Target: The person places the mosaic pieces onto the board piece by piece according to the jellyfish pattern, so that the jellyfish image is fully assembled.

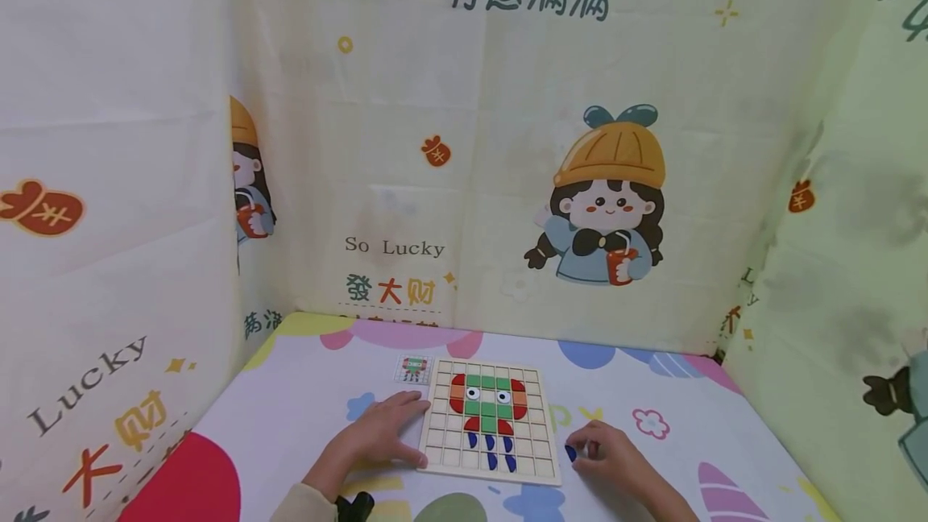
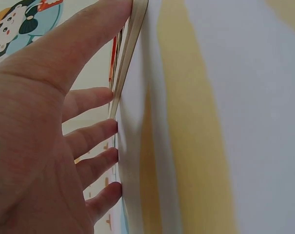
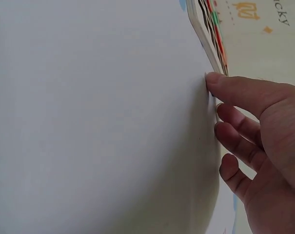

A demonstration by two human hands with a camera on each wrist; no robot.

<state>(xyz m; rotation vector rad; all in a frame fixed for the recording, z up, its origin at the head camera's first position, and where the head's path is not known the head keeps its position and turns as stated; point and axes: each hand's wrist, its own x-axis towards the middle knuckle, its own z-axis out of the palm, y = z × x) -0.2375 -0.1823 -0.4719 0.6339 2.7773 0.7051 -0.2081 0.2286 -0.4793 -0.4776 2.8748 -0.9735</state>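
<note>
A wooden grid board (image 1: 453, 457) lies on the table, with green, red and orange pieces, two eye pieces and several blue pieces set as a figure. My left hand (image 1: 382, 429) rests at the board's left edge, thumb and fingers spread. In the left wrist view the left thumb and fingertips (image 2: 101, 131) meet the board's side. To the right of the board, my right hand (image 1: 612, 457) pinches a dark blue piece (image 1: 570, 453) between thumb and fingers, low over the table. From the right wrist that piece is mostly hidden behind the thumb (image 3: 235, 90).
A small picture card (image 1: 414, 370) showing a similar figure lies by the board's upper left corner. The tabletop (image 1: 290, 417) carries a colourful printed cover. Printed cloth walls (image 1: 478, 184) enclose the table at the back and both sides.
</note>
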